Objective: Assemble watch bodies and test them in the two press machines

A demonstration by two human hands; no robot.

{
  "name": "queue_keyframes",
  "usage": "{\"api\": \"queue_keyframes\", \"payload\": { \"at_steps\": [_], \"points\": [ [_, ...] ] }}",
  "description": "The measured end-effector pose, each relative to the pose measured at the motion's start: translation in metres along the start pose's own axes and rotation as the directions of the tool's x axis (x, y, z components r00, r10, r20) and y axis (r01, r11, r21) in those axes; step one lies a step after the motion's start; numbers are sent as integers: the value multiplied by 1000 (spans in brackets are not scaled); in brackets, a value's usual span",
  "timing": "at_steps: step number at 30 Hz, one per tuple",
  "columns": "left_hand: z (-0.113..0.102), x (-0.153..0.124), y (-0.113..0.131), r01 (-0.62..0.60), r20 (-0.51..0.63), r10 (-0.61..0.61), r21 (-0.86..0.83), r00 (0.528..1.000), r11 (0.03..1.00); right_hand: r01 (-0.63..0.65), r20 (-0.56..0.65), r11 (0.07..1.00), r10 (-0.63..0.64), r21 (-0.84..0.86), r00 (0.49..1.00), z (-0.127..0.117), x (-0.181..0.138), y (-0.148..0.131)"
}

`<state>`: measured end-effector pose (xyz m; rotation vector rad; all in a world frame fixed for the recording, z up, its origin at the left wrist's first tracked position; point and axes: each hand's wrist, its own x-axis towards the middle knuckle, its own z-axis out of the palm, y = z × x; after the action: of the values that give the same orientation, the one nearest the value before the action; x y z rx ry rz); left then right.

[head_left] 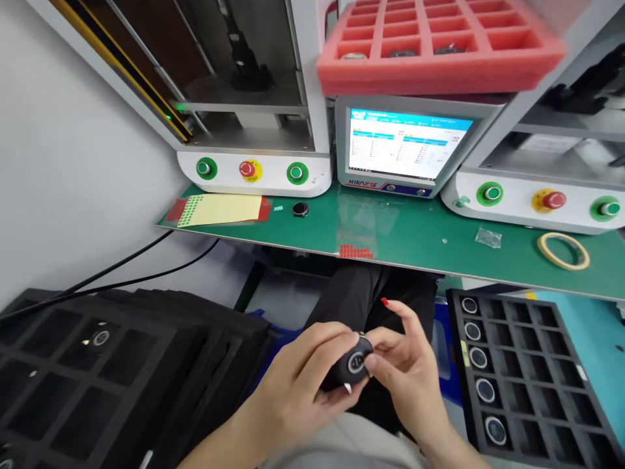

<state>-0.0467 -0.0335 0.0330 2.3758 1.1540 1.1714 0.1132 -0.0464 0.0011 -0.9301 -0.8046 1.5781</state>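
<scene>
Above my lap I hold a round black smartwatch body (356,362), its back with the ringed sensor facing up. My left hand (297,374) wraps around it from the left, fingers over the top edge and thumb below. The thumb and a finger of my right hand (409,368) pinch its right edge. Another finger of that hand points up, with a small red patch at its tip; I cannot tell whether it is a nail or a sticker. A small white tab (347,388) shows at the watch's lower edge.
A green bench (410,228) carries another watch body (300,209), a yellow label sheet (224,210), red stickers (355,251) and a tape roll (563,251). Black foam trays stand left (141,384) and right (525,371). Behind are a monitor (407,146), button panels and a pink foam tray (434,78).
</scene>
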Motion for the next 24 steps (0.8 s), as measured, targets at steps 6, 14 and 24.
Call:
{"api": "queue_keyframes", "payload": {
  "at_steps": [6, 14, 24],
  "points": [
    [23, -2, -19, 91, -69, -158, -567, 985, 819, -266, 83, 927, 253, 266, 964, -3, 7, 8],
    [35, -5, -30, 201, -19, -286, -668, 958, 717, 67, -126, 997, -72, -43, 989, -11, 11, -11],
    [21, 9, -25, 126, 34, -125, -469, 992, 874, -3, 105, 973, 28, -230, 994, -12, 1, -40]
  ]
}}
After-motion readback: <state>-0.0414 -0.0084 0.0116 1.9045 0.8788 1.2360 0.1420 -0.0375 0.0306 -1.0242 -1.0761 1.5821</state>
